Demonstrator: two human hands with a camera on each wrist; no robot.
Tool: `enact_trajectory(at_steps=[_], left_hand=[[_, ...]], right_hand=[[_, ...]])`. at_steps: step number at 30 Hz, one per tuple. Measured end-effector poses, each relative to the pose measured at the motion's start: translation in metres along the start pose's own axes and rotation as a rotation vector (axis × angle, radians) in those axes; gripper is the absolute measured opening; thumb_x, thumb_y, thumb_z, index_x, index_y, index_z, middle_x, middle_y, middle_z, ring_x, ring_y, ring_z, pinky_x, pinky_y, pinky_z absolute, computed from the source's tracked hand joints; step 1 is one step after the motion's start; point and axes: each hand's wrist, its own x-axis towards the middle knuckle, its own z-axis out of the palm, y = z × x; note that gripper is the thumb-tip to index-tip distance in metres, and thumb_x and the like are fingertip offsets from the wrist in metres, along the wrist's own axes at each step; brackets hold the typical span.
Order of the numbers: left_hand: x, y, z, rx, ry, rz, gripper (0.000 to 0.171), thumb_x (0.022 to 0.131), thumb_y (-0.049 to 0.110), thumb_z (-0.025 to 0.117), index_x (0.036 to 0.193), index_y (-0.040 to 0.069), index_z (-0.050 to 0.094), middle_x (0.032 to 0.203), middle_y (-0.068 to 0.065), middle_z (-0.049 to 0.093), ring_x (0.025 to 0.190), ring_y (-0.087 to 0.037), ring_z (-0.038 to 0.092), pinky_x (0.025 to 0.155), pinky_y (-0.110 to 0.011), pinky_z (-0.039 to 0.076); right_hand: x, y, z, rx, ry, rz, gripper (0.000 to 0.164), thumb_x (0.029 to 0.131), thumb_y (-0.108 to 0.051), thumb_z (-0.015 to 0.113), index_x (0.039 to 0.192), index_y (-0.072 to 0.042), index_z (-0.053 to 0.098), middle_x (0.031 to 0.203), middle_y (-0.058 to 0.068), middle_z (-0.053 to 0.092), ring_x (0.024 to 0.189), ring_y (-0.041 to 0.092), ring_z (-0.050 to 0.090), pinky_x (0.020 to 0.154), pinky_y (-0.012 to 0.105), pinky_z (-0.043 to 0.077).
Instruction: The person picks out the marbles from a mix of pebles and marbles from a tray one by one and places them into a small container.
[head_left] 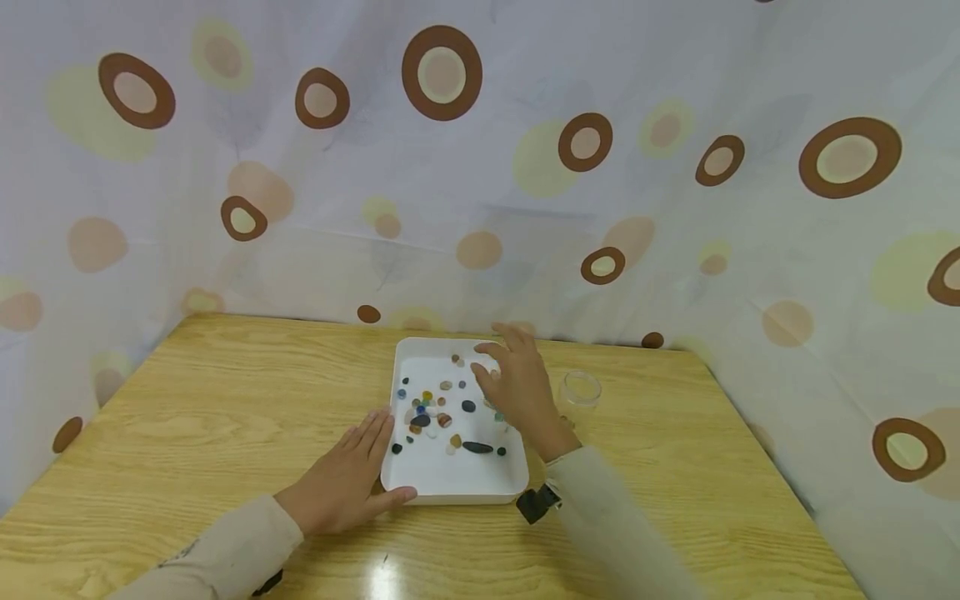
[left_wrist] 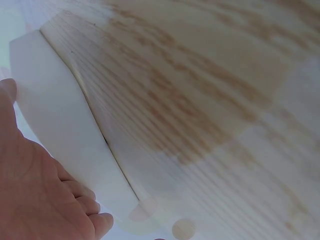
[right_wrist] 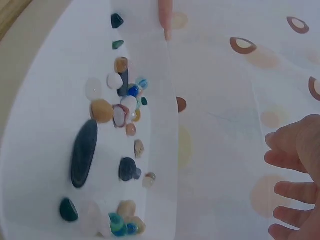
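Observation:
A white tray (head_left: 457, 479) holds a scatter of small pebbles and glass marbles. Along its left edge lies my left hand (head_left: 348, 479), fingers straight and thumb over the near rim. The left wrist view shows that hand (left_wrist: 40, 190) against the tray's outer wall (left_wrist: 55, 90). Above the tray's right side is my right hand (head_left: 521, 392), its thumb and fingers spread with nothing visible between them. From the right wrist, the hand (right_wrist: 300, 170) appears apart from the stones. A long dark pebble (right_wrist: 84, 154), a blue marble (right_wrist: 133, 90) and a tan pebble (right_wrist: 102, 111) lie in the tray.
A clear round container (head_left: 581, 387) stands on the wooden table (head_left: 247, 400) right of the tray, with small things beside it partly behind the right wrist. A patterned curtain (head_left: 525, 208) hangs along the table's back and right side.

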Motion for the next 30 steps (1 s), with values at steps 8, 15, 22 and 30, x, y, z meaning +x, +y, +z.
enact_trajectory(at_steps=[8, 15, 22, 30], left_hand=[[0.001, 0.0, 0.001, 0.015, 0.008, 0.008, 0.101, 0.089, 0.074, 0.033, 0.15, -0.006, 0.017, 0.158, -0.021, 0.011, 0.146, -0.036, 0.011, 0.115, -0.051, 0.019], [0.0, -0.001, 0.0, 0.013, 0.012, 0.017, 0.101, 0.09, 0.073, 0.035, 0.15, -0.006, 0.018, 0.157, -0.022, 0.012, 0.145, -0.037, 0.012, 0.115, -0.052, 0.019], [0.001, -0.002, 0.002, 0.009, 0.024, 0.025, 0.099, 0.091, 0.071, 0.035, 0.15, -0.007, 0.018, 0.157, -0.023, 0.012, 0.145, -0.037, 0.013, 0.115, -0.052, 0.02], [0.001, -0.002, 0.002, 0.006, 0.028, 0.027, 0.098, 0.091, 0.07, 0.036, 0.149, -0.007, 0.018, 0.157, -0.023, 0.012, 0.145, -0.038, 0.013, 0.114, -0.053, 0.02]], right_hand=[[0.003, -0.022, 0.039, 0.004, -0.149, 0.016, 0.031, 0.089, -0.024, 0.07, 0.117, -0.011, 0.069, 0.141, 0.015, 0.048, 0.13, 0.035, 0.043, 0.099, 0.053, 0.043], [0.001, -0.03, 0.07, -0.046, -0.353, 0.066, 0.042, 0.09, -0.033, 0.067, 0.129, -0.017, 0.061, 0.147, 0.014, 0.042, 0.136, 0.038, 0.035, 0.101, 0.054, 0.041], [0.003, -0.036, 0.086, -0.086, -0.527, 0.107, 0.054, 0.09, -0.041, 0.065, 0.139, -0.021, 0.052, 0.151, 0.016, 0.034, 0.139, 0.044, 0.026, 0.103, 0.055, 0.039], [0.005, -0.039, 0.101, -0.144, -0.585, 0.12, 0.052, 0.092, -0.041, 0.063, 0.139, -0.023, 0.052, 0.15, 0.013, 0.036, 0.139, 0.039, 0.029, 0.106, 0.054, 0.035]])
